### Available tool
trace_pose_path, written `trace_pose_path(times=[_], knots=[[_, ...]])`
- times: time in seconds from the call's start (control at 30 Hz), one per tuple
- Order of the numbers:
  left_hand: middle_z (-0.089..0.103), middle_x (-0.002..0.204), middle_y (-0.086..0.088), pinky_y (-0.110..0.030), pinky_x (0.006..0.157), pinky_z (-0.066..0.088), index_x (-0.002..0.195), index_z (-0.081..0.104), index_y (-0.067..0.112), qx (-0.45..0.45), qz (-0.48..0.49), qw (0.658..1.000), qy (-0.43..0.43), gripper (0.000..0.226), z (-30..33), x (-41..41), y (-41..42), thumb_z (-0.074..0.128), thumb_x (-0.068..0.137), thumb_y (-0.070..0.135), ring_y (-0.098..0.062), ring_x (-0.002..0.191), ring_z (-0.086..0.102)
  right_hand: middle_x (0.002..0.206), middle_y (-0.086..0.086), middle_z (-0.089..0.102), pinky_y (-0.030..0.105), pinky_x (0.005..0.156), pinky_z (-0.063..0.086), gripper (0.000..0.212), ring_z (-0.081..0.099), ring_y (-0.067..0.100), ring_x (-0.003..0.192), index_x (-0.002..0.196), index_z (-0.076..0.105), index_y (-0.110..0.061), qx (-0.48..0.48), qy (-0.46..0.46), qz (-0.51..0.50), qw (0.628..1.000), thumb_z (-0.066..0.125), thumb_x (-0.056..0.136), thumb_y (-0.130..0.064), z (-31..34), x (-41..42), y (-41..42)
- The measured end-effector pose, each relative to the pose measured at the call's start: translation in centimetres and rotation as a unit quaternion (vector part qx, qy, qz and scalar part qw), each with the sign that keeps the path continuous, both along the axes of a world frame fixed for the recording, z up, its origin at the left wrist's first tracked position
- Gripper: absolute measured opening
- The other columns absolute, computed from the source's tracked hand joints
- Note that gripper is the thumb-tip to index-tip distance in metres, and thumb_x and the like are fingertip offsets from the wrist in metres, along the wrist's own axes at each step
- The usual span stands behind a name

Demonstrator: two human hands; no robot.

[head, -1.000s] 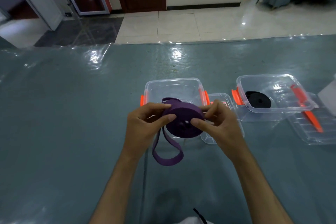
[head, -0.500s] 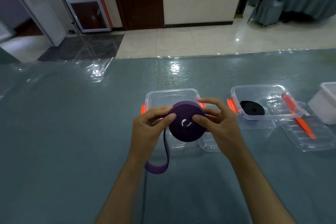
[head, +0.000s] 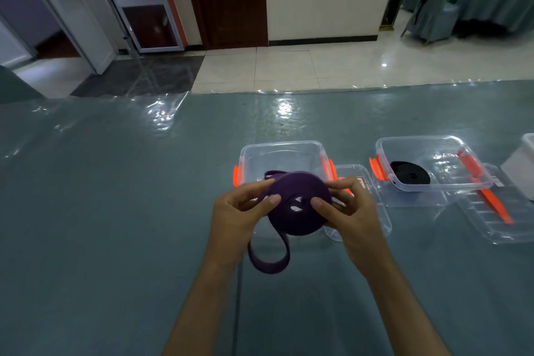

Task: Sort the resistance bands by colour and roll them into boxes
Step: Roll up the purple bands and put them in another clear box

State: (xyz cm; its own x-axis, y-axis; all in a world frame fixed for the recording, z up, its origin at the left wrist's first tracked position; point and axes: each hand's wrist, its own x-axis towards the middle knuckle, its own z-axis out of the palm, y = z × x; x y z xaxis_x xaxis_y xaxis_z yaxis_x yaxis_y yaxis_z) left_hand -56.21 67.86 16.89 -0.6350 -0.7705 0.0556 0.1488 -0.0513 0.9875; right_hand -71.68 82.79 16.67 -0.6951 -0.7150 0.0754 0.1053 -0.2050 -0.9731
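Two hands meet on one purple band, wound into a thick flat coil and held in the air above the table. The left hand grips the coil's left side, thumb laid across its face and fingers curled behind the rim; the right hand pinches the opposite side in the same way, thumb tip near the small gaps at the centre. A loose tail loop of the same band hangs below the left hand, so the roll is judged not yet finished.

Soft and flexible, the band looks rubbery and light. Such a coil probably wants to spring open once pressure eases, and its layers could slip sideways into a cone. The safest hold is likely across both flat faces with a thumb over the centre, as now, while the tail is drawn round the rim under slight tension.

Just beyond the hands stands a clear box with orange clips, apparently empty, its lid lying under and to the right of the right hand. Farther right of that hand a second clear box holds a rolled black band, with another lid beside it.
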Motion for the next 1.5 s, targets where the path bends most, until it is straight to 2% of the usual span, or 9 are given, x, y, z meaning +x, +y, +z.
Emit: trace_pose_path(times=[0.1, 0.27, 0.4, 0.57, 0.73, 0.83, 1.0, 1.2, 1.5], knots=[[0.082, 0.101, -0.012, -0.029, 0.082, 0.063, 0.099, 0.081, 0.015, 0.006, 0.027, 1.0, 0.013, 0.024, 0.2, -0.3, 0.5, 0.093, 0.079, 0.019, -0.028, 0.095, 0.081, 0.098, 0.014, 0.079, 0.035, 0.063, 0.062, 0.043, 0.078, 0.032, 0.085, 0.087, 0.057, -0.021, 0.055, -0.02, 0.009, 0.998, 0.094, 0.069, -0.035, -0.3, -0.6, 0.6], [0.08, 0.111, -0.012, -0.037, 0.089, 0.064, 0.124, 0.079, 0.019, 0.057, -0.047, 0.997, -0.01, 0.043, -0.3, -0.9, 1.0, 0.086, 0.081, 0.022, -0.027, 0.103, 0.079, 0.108, 0.015, 0.078, 0.04, 0.069, 0.064, 0.055, 0.078, 0.033, 0.094, 0.117, 0.069, -0.025, 0.008, -0.045, -0.042, 0.998, 0.095, 0.071, -0.038, -0.5, -1.2, 1.0], [0.081, 0.106, -0.008, -0.033, 0.086, 0.064, 0.113, 0.079, 0.027, 0.028, -0.014, 0.999, -0.008, 0.035, -0.6, -1.0, 1.0, 0.09, 0.081, 0.02, -0.025, 0.097, 0.079, 0.104, 0.013, 0.079, 0.039, 0.065, 0.063, 0.054, 0.079, 0.034, 0.091, 0.088, 0.062, -0.022, 0.038, -0.058, -0.02, 0.997, 0.1, 0.059, -0.048, -0.8, -1.4, 1.2], [0.081, 0.099, -0.01, -0.027, 0.075, 0.062, 0.097, 0.075, 0.02, 0.062, -0.002, 0.998, -0.019, 0.028, -1.2, -1.3, 1.0, 0.094, 0.077, 0.026, -0.025, 0.09, 0.08, 0.098, 0.016, 0.078, 0.04, 0.06, 0.062, 0.045, 0.078, 0.031, 0.082, 0.103, 0.07, -0.028, 0.036, -0.073, -0.041, 0.996, 0.096, 0.066, -0.036, -1.5, -1.2, 0.7], [0.08, 0.113, -0.008, -0.031, 0.081, 0.063, 0.114, 0.079, 0.022, 0.069, -0.035, 0.996, -0.035, 0.039, -1.5, -1.0, 0.0, 0.095, 0.077, 0.022, -0.027, 0.102, 0.079, 0.107, 0.012, 0.078, 0.038, 0.07, 0.064, 0.043, 0.077, 0.031, 0.095, 0.106, 0.071, -0.022, 0.031, -0.071, -0.024, 0.997, 0.092, 0.07, -0.034, -2.5, -1.4, -0.1], [0.082, 0.103, -0.005, -0.024, 0.071, 0.06, 0.103, 0.079, 0.022, 0.017, 0.007, 0.998, -0.057, 0.03, -1.7, -1.4, -0.5, 0.095, 0.077, 0.018, -0.02, 0.093, 0.079, 0.096, 0.015, 0.078, 0.038, 0.064, 0.063, 0.049, 0.077, 0.035, 0.086, 0.09, 0.056, -0.017, 0.077, -0.048, 0.03, 0.995, 0.095, 0.064, -0.033, -2.4, -2.4, -0.5], [0.08, 0.11, -0.008, -0.031, 0.079, 0.064, 0.111, 0.079, 0.02, 0.09, 0.057, 0.994, -0.009, 0.039, -3.1, -2.7, 0.0, 0.092, 0.074, 0.021, -0.024, 0.098, 0.079, 0.101, 0.014, 0.078, 0.037, 0.067, 0.063, 0.049, 0.079, 0.031, 0.089, 0.119, 0.069, -0.028, 0.04, -0.057, -0.02, 0.997, 0.093, 0.077, -0.021, -2.6, -2.5, -2.2], [0.079, 0.107, 0.001, -0.033, 0.078, 0.065, 0.104, 0.075, 0.028, 0.045, 0.185, 0.982, -0.004, 0.034, -4.5, -5.4, -0.4, 0.095, 0.077, 0.023, -0.02, 0.097, 0.079, 0.113, 0.011, 0.077, 0.037, 0.072, 0.064, 0.038, 0.077, 0.03, 0.103, 0.116, 0.069, -0.021, 0.015, -0.096, -0.09, 0.991, 0.088, 0.083, -0.021, -4.4, -2.4, -4.9], [0.081, 0.092, -0.014, -0.033, 0.066, 0.063, 0.102, 0.064, 0.012, 0.196, 0.167, 0.965, -0.057, 0.035, -6.5, -11.1, -8.3, 0.091, 0.081, 0.01, -0.027, 0.083, 0.08, 0.112, 0.011, 0.075, 0.035, 0.074, 0.063, 0.04, 0.077, 0.026, 0.1, 0.112, 0.064, -0.015, 0.094, -0.167, -0.12, 0.974, 0.089, 0.082, -0.02, -7.6, -5.6, -11.4]])
